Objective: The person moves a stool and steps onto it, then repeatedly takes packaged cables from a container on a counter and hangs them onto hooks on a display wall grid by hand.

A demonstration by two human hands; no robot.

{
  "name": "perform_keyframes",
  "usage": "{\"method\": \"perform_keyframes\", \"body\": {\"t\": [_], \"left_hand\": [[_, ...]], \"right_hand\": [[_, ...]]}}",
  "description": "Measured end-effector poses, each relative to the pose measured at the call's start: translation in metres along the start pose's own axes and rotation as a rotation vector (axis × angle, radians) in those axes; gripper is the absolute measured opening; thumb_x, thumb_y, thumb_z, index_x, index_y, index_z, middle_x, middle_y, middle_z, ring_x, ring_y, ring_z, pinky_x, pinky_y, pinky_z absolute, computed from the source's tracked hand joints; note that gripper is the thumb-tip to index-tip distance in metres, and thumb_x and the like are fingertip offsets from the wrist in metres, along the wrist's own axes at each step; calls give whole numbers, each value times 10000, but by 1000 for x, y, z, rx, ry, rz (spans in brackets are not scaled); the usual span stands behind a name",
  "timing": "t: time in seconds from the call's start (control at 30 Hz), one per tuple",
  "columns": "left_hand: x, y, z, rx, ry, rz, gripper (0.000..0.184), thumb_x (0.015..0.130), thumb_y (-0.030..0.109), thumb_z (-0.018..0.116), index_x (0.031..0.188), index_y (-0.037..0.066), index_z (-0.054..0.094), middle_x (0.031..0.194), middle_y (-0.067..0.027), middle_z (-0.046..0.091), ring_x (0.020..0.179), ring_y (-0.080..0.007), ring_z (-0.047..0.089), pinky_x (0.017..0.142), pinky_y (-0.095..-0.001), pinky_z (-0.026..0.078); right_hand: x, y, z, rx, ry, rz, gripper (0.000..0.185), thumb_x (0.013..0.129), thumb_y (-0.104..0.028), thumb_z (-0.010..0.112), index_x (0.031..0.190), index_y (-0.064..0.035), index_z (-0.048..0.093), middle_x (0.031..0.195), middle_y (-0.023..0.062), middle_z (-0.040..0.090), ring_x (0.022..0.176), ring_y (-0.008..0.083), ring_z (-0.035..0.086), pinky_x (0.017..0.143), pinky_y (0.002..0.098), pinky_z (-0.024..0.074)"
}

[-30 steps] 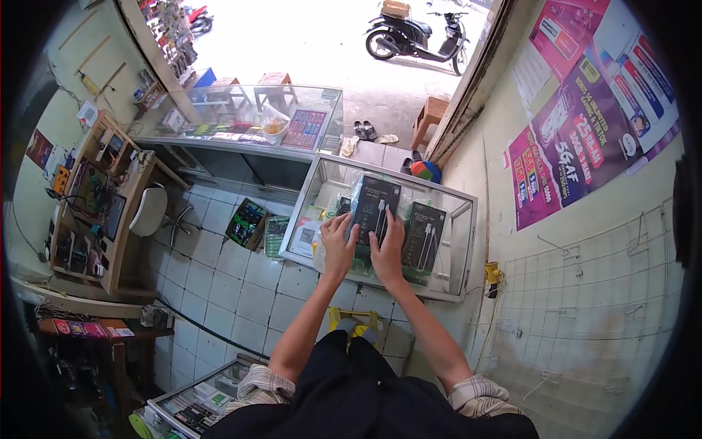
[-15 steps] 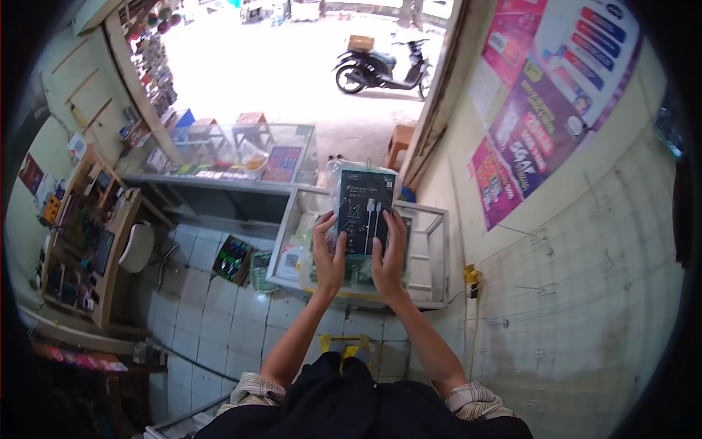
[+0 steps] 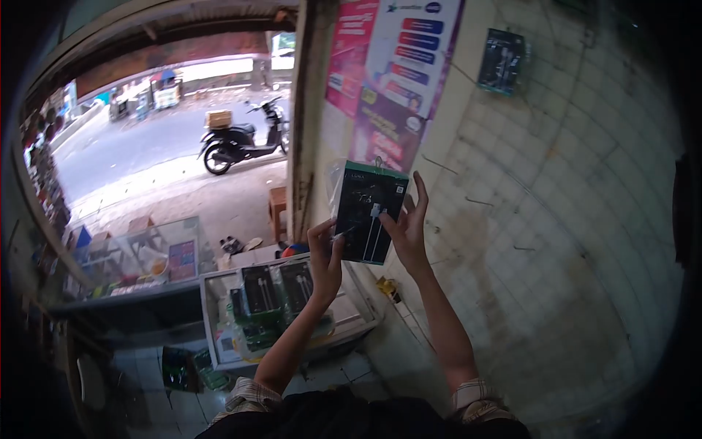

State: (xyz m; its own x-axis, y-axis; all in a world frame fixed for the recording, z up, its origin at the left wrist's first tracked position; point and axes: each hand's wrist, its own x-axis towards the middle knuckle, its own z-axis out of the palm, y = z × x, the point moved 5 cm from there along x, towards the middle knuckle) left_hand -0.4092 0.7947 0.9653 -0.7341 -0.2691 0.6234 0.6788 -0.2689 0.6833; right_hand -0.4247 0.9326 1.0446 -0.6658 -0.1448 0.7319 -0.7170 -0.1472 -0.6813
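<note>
A dark charging cable pack with a teal edge and a white cable on its front is held up, slightly tilted, ahead of me. My left hand grips its lower left side, thumb on the front. On the right edge, my right hand rests its thumb on the front near the cable picture, its index finger pointing upward. A small clip shows at the pack's top, and clear plastic wraps its left side. Beyond the right hand, a similar pack hangs on the wire grid wall.
Bare hooks stick out from the wire grid on the right. Below left, a glass display case carries several similar dark packs. Posters cover the wall by the doorway; a motorbike stands outside.
My view has swung right toward the wire grid wall, and the pack moved along with it. The pack tilts more, and my right hand's index finger now points up off its edge.
</note>
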Motion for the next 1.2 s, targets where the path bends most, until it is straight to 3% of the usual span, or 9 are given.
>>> {"method": "perform_keyframes", "body": {"t": [0.13,0.3,0.47,0.53,0.67,0.8,0.83,1.07,1.2], "left_hand": [[1,-11,42,-143,-132,-77,275,866,50,469,1121,23,371,1142,-128,402,1137,-177,358,954,-296,273],[35,6,74,42,-148,166,311,845,199,461,1103,32,416,1335,-154,193,1278,-282,171,1038,-396,139],[89,52,137,-336,-491,159,673,839,168,503,1360,79,86,1405,-128,87,1306,-259,138,1046,-402,145],[95,61,153,-274,-517,255,696,835,141,505,1365,66,60,1402,-141,97,1299,-261,156,1046,-389,146],[106,74,175,-281,-535,349,733,823,71,505,1368,30,15,1376,-183,159,1281,-260,192,1048,-355,147],[132,88,194,-359,-553,260,718,832,71,492,1372,44,20,1367,-196,183,1274,-253,203,1043,-359,167],[144,88,200,-252,-519,394,701,842,66,477,1373,50,20,1373,-197,176,1265,-258,225,1037,-351,186],[228,126,236,-213,-407,645,579,861,48,431,1362,41,141,1341,-198,266,1241,-292,289,1020,-337,221],[270,124,252,-107,-361,677,525,884,109,417,1361,91,198,1269,-223,357,1123,-295,400,964,-350,290]], "right_hand": [[-19,-29,-30,-156,138,54,771,817,-70,574,1370,-121,40,1191,126,414,1045,155,479,869,265,411],[-17,-71,-64,-405,269,-30,651,849,-137,539,1355,-99,132,1161,131,432,1025,160,473,865,268,412],[8,-105,-70,-500,325,-116,626,859,-152,523,1349,-97,139,1135,136,446,1013,178,485,867,284,421],[23,-117,-73,-532,331,-224,580,870,-112,490,1347,-98,160,1004,108,500,882,164,554,749,268,466],[56,-142,-79,-703,302,-312,513,862,-109,506,1306,-74,251,1055,116,488,931,148,544,764,260,451],[96,-166,-83,-908,278,-490,404,862,-142,511,1232,-58,372,1166,118,477,1046,227,504,863,318,405],[108,-171,-86,-861,295,-490,379,857,-152,516,1204,-48,402,1170,135,484,1059,260,499,897,335,382],[210,-210,-85,-971,302,-810,376,819,-122,543,1174,-66,433,1109,159,526,1024,304,515,855,354,395],[250,-216,-89,-1095,343,-772,375,821,-133,540,1179,-97,437,1136,115,533,1029,266,527,857,326,402]]}}
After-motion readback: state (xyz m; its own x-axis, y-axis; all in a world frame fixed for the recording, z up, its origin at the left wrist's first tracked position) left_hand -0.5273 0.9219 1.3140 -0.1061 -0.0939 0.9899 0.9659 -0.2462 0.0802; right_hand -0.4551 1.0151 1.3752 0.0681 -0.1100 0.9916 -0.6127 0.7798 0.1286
